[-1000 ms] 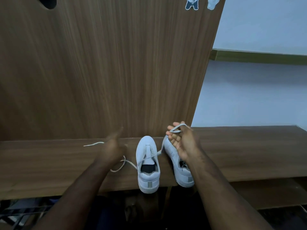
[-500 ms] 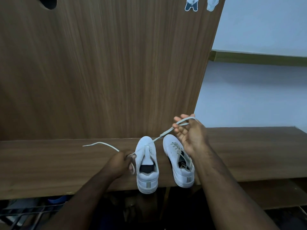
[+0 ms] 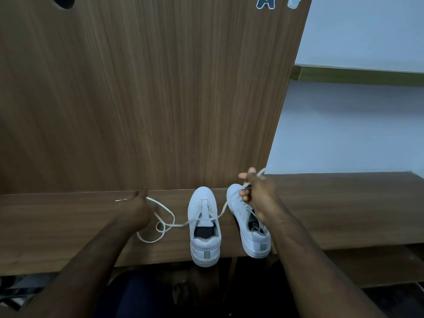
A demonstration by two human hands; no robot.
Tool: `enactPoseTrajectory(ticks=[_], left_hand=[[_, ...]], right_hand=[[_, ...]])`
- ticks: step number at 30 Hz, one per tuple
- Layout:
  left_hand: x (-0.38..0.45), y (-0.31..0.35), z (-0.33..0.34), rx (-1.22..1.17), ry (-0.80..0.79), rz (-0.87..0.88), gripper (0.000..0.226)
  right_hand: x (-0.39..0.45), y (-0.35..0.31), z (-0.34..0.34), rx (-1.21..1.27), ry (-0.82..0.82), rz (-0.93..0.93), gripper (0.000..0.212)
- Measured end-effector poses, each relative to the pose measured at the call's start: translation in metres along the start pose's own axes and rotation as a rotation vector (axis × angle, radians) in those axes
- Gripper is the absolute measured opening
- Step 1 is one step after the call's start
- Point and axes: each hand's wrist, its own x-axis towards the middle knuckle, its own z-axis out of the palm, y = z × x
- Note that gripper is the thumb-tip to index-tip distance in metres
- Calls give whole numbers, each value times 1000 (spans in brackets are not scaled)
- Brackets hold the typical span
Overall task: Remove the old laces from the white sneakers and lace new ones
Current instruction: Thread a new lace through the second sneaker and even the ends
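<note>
Two white sneakers sit side by side near the bottom middle of the frame, heels hanging a little over the front edge of a brown wooden shelf (image 3: pixel 344 203). The left sneaker (image 3: pixel 204 226) has most of its lace pulled out, and its tongue stands up. The right sneaker (image 3: pixel 250 226) is partly hidden by the right hand (image 3: pixel 259 193), which hovers over its toe.

One white lace (image 3: pixel 165 223) runs from the right hand, across the top holes of the left sneaker, and then curls in loose loops on the shelf to the left. The right hand pinches the lace, with its end sticking up past the fingers. The left hand (image 3: pixel 137 210) is over the loops at the left middle of the frame. It looks blurry, so I cannot tell if it holds the lace or only touches it.

Behind the shoes stands a tall wooden panel (image 3: pixel 149 99), filling most of the frame. Two small stickers (image 3: pixel 266 2) peek in at its top right. A pale wall (image 3: pixel 355 122) shows at the right. Both forearms reach up from the bottom and cover parts of the shelf's front edge.
</note>
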Motion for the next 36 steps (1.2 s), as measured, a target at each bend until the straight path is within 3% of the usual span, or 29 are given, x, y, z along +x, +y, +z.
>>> enactPoseTrajectory(ticks=[2, 4, 6, 12, 18, 20, 22, 23, 25, 27, 31, 36], left_hand=[[-20, 48, -7, -345, -19, 160, 17], [-43, 90, -9, -650, -205, 238, 23], [-53, 107, 1, -773, -326, 323, 34], [-46, 91, 13, -1056, -156, 179, 17], [-43, 102, -6, -1079, -62, 298, 10], [-37, 104, -15, -1097, 68, 287, 9], [-27, 107, -36, -1261, 237, 249, 11], [-20, 107, -50, -1318, 329, 255, 13], [-11, 107, -79, -1236, 496, 298, 14], [-1, 107, -93, -1003, 571, 316, 11], [8, 95, -58, -708, 370, 247, 11], [-11, 69, 33, -649, 99, 14, 18]], right_hand=[[-8, 12, 21, -118, -137, -29, 40], [-18, 21, 42, -280, -260, -47, 37], [-24, 30, 58, -450, -323, -81, 33], [-33, 35, 68, -629, -347, -199, 39], [-32, 31, 85, -566, -416, -161, 24], [-31, 28, 82, -592, -464, -234, 23], [-27, 32, 74, -657, -440, -310, 12], [-22, 39, 69, -734, -406, -325, 21], [-21, 54, 57, -946, -412, -353, 33], [-26, 73, 49, -1142, -517, -369, 32], [-33, 101, 35, -1325, -524, -474, 43], [-45, 103, 14, -1294, -531, -509, 32]])
